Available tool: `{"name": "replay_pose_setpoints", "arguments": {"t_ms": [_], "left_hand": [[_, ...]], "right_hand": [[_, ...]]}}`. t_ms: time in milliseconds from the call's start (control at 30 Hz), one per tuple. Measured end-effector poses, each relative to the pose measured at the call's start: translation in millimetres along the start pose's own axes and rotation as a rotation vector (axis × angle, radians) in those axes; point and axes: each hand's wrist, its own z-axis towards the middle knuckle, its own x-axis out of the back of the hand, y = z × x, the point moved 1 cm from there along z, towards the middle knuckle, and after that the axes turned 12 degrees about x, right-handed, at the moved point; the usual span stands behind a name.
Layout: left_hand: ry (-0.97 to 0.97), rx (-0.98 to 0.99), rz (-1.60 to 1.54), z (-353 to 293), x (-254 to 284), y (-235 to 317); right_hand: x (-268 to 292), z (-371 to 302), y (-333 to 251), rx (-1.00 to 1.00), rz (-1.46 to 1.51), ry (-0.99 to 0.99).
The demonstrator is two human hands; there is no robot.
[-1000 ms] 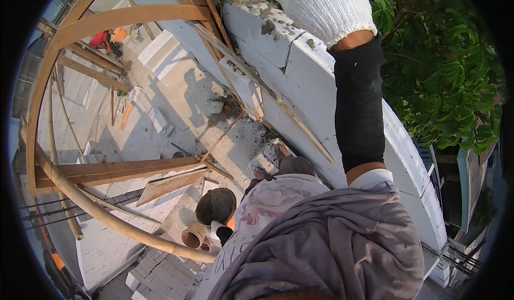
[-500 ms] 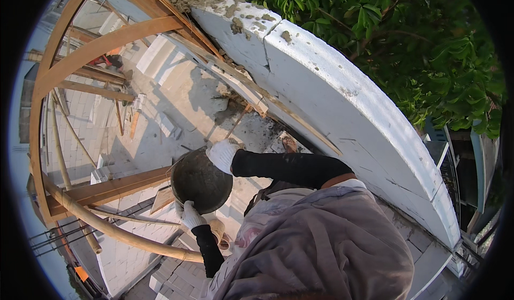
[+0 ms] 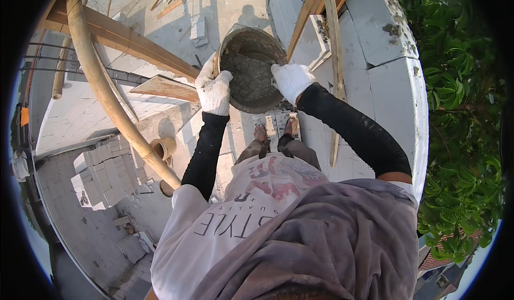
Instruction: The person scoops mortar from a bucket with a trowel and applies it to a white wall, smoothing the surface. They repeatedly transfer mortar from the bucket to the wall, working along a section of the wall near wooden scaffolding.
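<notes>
Round, dark, mortar-caked pan of wet grey cement (image 3: 251, 70) sits at twelve o'clock, held up level so nothing slops over. Left hand (image 3: 214, 88) in a white knit glove takes the nine o'clock rim, grip closed around it; right hand (image 3: 292, 80) clamps the three o'clock rim. White block wall (image 3: 396, 102) at two o'clock; pale block stack (image 3: 104, 174) at eight. Orange tag (image 3: 24, 116) far left.

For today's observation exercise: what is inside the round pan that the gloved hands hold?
The pan holds grey wet mortar, heaped against its near side. The left hand and right hand grip its rim. The pan's bottom beneath the mortar is covered.
</notes>
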Motion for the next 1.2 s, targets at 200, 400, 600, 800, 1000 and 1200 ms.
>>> {"name": "replay_pose_setpoints", "arguments": {"t_ms": [200,400,600,800,1000,1200], "left_hand": [[0.063,0.064,-0.112,-7.7,21.2,-10.0],[0.111,-0.102,0.078,-9.7,13.8,-19.6],[0.049,-0.037,0.102,-17.6,21.7,-6.0],[-0.067,0.155,-0.069,-28.7,48.2,-2.2],[0.005,0.088,-0.108,-31.1,58.5,-22.3],[0.039,0.188,-0.418,-43.5,55.9,-33.9]], "right_hand": [[49.8,-27.5,21.2,-0.075,0.004,-0.118],[8.2,12.8,41.3,0.168,0.142,-0.407],[6.1,-11.7,21.3,-0.078,0.832,-0.742],[24.9,-16.4,-14.2,0.180,0.886,-0.700],[-9.6,-9.1,-42.3,0.248,0.944,-0.494],[4.3,-32.8,-43.3,0.012,1.119,-0.497]]}}
